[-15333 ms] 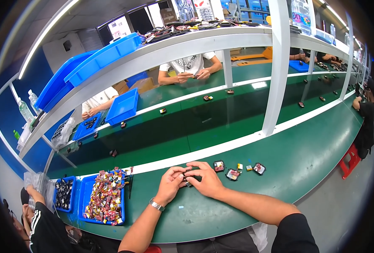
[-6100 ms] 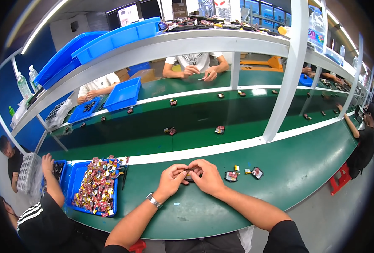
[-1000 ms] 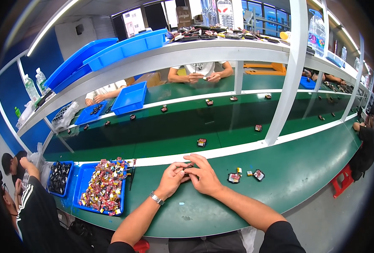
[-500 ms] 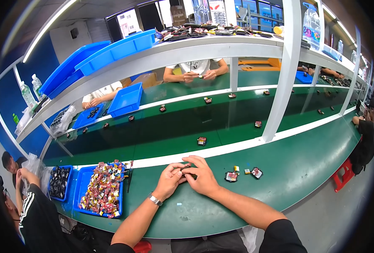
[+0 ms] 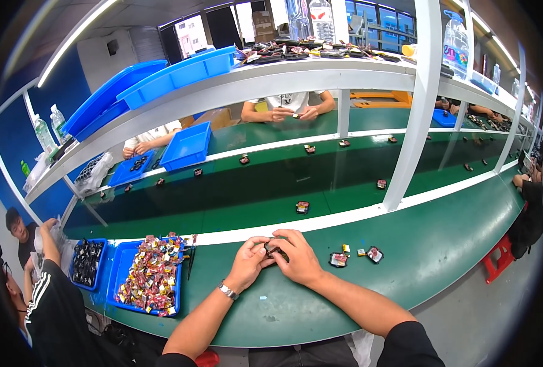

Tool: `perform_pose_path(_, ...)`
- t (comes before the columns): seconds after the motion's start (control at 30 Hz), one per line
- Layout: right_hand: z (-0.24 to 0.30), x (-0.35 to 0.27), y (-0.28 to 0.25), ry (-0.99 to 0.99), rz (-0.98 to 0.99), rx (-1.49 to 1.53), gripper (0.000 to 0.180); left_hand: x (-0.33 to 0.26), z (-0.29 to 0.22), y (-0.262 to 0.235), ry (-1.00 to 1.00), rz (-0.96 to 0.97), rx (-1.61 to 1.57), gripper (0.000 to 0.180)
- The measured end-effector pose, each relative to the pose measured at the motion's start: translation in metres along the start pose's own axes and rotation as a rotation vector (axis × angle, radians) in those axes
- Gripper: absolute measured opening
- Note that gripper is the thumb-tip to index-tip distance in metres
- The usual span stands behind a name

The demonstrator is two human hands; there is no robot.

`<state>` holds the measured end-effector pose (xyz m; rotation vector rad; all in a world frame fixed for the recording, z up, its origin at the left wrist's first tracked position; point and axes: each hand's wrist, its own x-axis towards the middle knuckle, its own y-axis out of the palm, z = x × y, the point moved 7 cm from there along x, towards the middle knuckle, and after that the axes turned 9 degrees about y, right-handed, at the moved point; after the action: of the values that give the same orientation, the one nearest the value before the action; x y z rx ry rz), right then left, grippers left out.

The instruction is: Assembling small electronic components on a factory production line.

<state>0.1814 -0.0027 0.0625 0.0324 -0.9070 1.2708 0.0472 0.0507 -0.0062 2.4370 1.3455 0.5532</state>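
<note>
Two bare hands meet at the near edge of the long green bench [image 5: 442,257]: the left hand [image 5: 247,264], with a metal wristwatch [image 5: 226,291] on its wrist, and the right hand [image 5: 297,257], fingers curled inward, together pinch a small dark flat part [image 5: 274,249] between their fingertips, so each grip is closed on that part just above the bench top. Both forearms come up from the lower edge and angle toward each other.

Just right of the hands lie three small pieces on the bench: a dark square packet with a red face [image 5: 338,260], a tiny yellow block [image 5: 346,248] and another dark red-faced packet [image 5: 375,254]. To the left sits a blue plastic tray heaped with small red and yellow packets [image 5: 151,278], and beside it a smaller blue tray of black parts [image 5: 88,263].

Farther off, one more dark packet [image 5: 302,207] rides the dark green conveyor belt [image 5: 253,196]. Beyond the belt, another person's hands [image 5: 290,113] work under a white shelf carrying long blue bins [image 5: 176,73].
</note>
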Motion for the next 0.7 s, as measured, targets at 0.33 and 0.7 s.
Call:
perform_pose_path(0.33, -0.005, 0.003, 0.000, -0.051, 0.103, -0.147, 0.019, 0.001, -0.003, 0.006, 0.003, -0.008, 0.028, 0.026)
perform_pose_path(0.7, -0.019, 0.002, 0.002, 0.160, 0.227, 0.164, 0.009, 0.001, -0.003, -0.004, 0.059, 0.037, 0.068, 0.009)
